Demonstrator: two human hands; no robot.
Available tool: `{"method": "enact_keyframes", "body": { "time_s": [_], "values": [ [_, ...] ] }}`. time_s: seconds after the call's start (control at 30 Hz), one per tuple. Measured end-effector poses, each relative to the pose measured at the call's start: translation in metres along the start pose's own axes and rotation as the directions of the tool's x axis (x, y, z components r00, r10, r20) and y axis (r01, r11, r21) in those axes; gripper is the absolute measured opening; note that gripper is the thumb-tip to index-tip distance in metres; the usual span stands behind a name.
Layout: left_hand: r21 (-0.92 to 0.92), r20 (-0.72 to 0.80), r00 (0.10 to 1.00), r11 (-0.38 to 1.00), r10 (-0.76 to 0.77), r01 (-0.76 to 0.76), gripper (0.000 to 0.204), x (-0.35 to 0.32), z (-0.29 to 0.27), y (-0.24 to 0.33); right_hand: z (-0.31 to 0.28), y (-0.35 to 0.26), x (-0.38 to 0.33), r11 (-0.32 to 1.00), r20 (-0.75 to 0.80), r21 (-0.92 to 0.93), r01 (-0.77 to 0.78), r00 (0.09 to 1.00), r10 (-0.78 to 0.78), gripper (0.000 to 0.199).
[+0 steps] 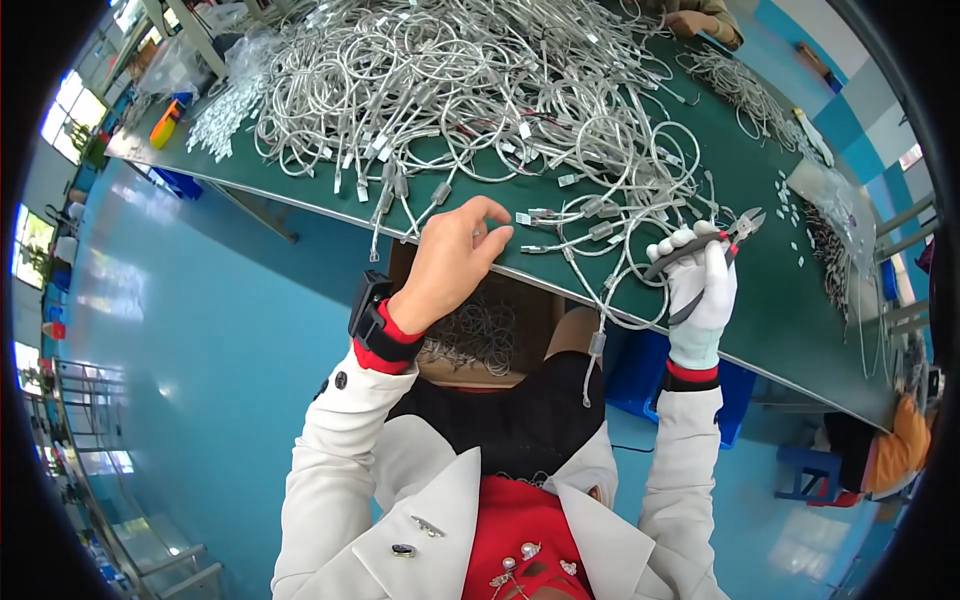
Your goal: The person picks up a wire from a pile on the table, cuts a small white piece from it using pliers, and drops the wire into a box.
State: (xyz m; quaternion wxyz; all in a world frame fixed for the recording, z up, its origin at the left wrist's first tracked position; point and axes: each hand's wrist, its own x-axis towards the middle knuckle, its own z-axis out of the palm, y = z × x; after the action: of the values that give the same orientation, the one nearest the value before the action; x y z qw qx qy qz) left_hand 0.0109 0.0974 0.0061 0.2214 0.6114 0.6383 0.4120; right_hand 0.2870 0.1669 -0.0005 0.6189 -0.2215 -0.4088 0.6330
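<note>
My bare left hand hangs over the table's front edge, thumb and forefinger curved but apart, with nothing visible between them. Just right of its fingertips lie cable ends with clear plugs and grey sleeves. A white glove covers my right hand, which is closed around the handles of diagonal cutting pliers. Their jaws point away to the right. Looped grey cables lie beside the gloved hand, and one end dangles below the table edge.
A large heap of grey cables covers the green table. White small pieces and a yellow-orange tool lie at far left. Another person's hand is at the far side. Below stands an open box with cable scraps.
</note>
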Motion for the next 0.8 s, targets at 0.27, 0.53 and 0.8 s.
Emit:
{"method": "enact_keyframes", "body": {
  "time_s": [0.27,0.53,0.8],
  "values": [
    [0.233,-0.078,0.922,0.906,0.379,-0.353,0.014,0.026,0.026,-0.029,0.039,-0.01,-0.023,0.952,0.124,-0.203,-0.227,0.959,0.255,0.031],
    [-0.389,0.269,0.963,0.913,-0.015,0.123,0.01,0.028,0.01,-0.012,0.058,-0.019,-0.026,0.595,0.089,-0.545,-0.591,0.665,0.741,0.034],
    [-0.829,0.316,0.938,0.44,-0.14,0.345,0.012,0.01,0.029,0.01,0.063,-0.021,-0.024,0.474,0.089,-0.709,-0.523,0.6,0.795,0.036]
  ]
}}
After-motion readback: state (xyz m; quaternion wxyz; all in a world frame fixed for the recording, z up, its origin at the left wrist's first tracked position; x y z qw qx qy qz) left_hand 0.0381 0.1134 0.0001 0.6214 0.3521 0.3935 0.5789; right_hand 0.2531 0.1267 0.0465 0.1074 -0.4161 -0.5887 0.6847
